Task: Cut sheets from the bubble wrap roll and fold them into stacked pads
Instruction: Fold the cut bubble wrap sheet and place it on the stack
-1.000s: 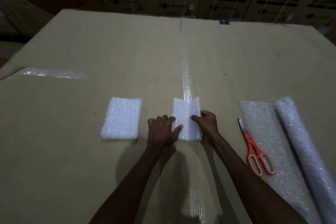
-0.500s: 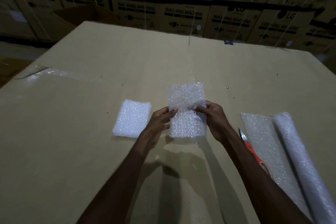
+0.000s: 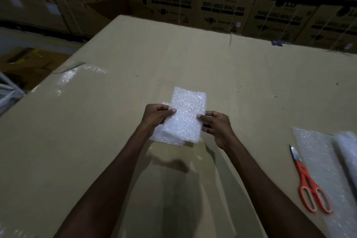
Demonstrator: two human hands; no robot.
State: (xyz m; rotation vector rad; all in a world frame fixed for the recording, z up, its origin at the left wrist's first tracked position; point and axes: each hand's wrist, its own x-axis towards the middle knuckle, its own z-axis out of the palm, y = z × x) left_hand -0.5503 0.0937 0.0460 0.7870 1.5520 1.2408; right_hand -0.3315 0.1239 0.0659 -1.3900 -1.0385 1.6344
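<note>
Both hands hold a folded bubble wrap pad just above the big cardboard work surface. My left hand pinches its left edge and my right hand pinches its right edge. Under it lies another folded pad, mostly covered, with only its left and near edges showing. Whether the two pads touch I cannot tell. The bubble wrap roll lies at the far right with a loose sheet unrolled from it.
Orange-handled scissors lie on the loose sheet's left part, blades pointing away from me. A shiny tape strip marks the surface's left edge. Stacked washing machine cartons stand behind, and an open box sits at the back left.
The pad was lifted off the surface and carried left. It is now held over the other pad that lay to its left. The view has shifted left too.
</note>
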